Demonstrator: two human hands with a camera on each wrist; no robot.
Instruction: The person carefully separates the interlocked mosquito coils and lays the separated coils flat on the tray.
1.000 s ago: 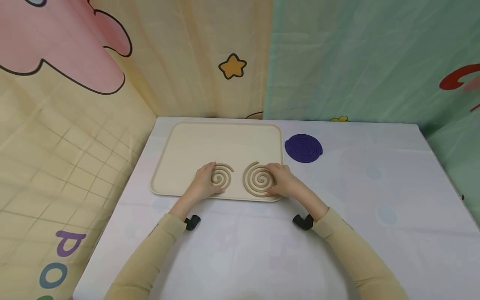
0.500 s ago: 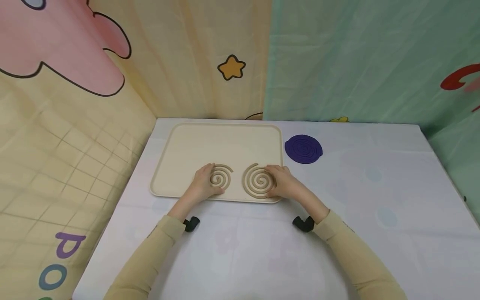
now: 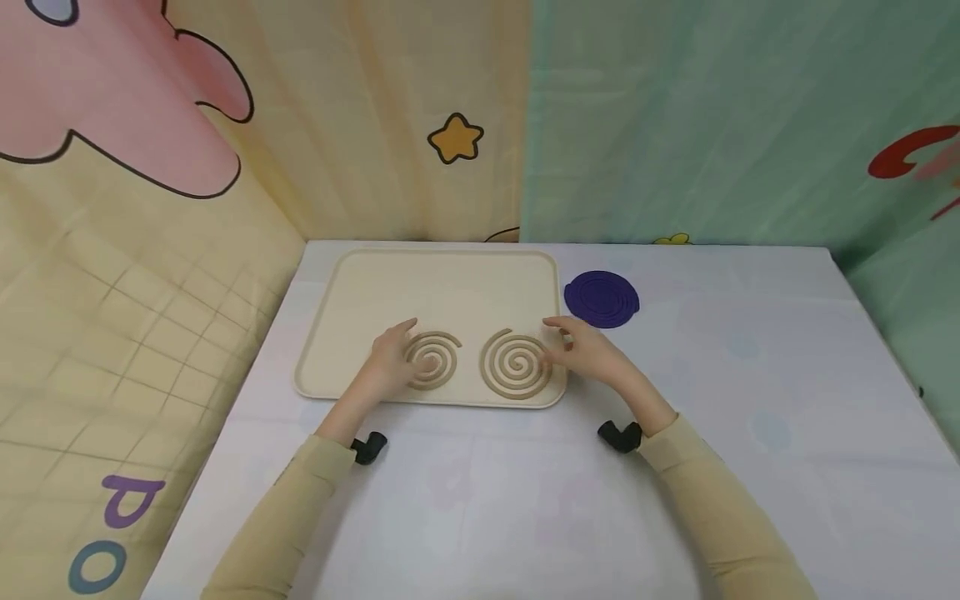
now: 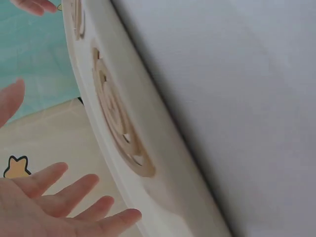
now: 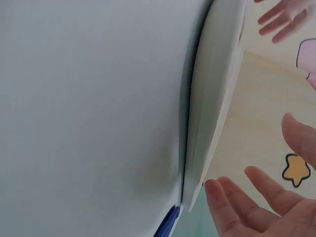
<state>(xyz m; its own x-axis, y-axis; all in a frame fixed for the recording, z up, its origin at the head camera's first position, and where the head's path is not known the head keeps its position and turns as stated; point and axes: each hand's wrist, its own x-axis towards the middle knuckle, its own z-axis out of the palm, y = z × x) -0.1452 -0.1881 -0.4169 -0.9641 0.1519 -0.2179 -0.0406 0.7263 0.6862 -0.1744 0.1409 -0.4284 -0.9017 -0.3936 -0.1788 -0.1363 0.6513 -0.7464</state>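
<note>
Two tan spiral pieces lie flat on a cream tray (image 3: 442, 283), near its front edge. My left hand (image 3: 390, 358) hovers over the outer side of the left spiral (image 3: 442, 362); in the left wrist view its fingers (image 4: 74, 195) are spread, apart from that spiral (image 4: 116, 113). My right hand (image 3: 588, 350) is above the tray's right edge, beside the right spiral (image 3: 516, 364), thumb near its rim. The right wrist view shows those fingers (image 5: 237, 205) parted from the thumb, holding nothing.
A dark blue round coiled piece (image 3: 602, 298) lies on the white table (image 3: 712, 400) just right of the tray, behind my right hand. Patterned curtains stand behind the table and on both sides.
Both hands have let go of the spirals and lifted, the left moving slightly left and the right moving right. The spirals remain on the tray. The head view has shifted a little.
</note>
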